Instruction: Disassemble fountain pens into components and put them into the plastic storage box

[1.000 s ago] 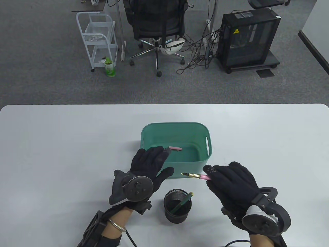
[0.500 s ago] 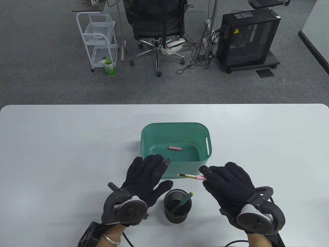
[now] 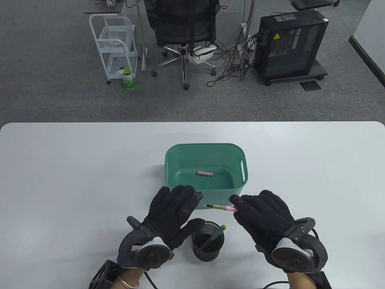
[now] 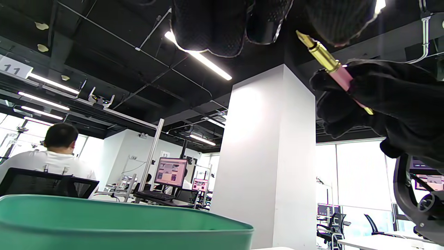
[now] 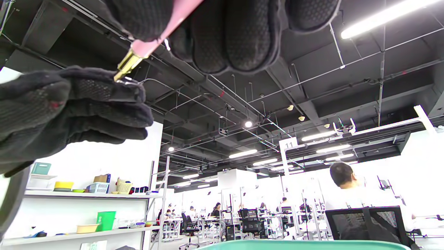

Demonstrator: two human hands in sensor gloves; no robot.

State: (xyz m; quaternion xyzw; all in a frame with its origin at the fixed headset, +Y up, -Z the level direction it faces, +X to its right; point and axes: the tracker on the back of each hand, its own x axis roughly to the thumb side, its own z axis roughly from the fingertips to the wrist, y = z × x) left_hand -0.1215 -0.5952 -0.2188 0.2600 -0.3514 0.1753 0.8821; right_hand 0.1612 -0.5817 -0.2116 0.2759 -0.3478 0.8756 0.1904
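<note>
My right hand [image 3: 236,207] pinches a pink fountain pen [image 3: 222,207] by its barrel, the gold nib pointing left. My left hand [image 3: 197,209] is spread and holds nothing; its fingertips [image 4: 215,27] sit right at the nib, and I cannot tell whether they touch it. Both hands hover in front of the green plastic box [image 3: 207,145]. A pink cap [image 3: 205,173] lies on the box floor. The left wrist view shows the pen [image 4: 329,66] in the right glove [image 4: 381,100]. In the right wrist view the pen [image 5: 149,45] points at the left glove [image 5: 69,104].
A black mesh pen cup [image 3: 208,240] stands between my wrists, with a green pen [image 3: 216,235] leaning in it. The white table [image 3: 75,168] spreads to both sides. Beyond it are an office chair [image 3: 185,27], a white cart [image 3: 115,45] and a computer tower [image 3: 290,45].
The left hand drew back from over the box to the near side, beside the nib. The right hand carried the pen slightly left, toward the left fingers.
</note>
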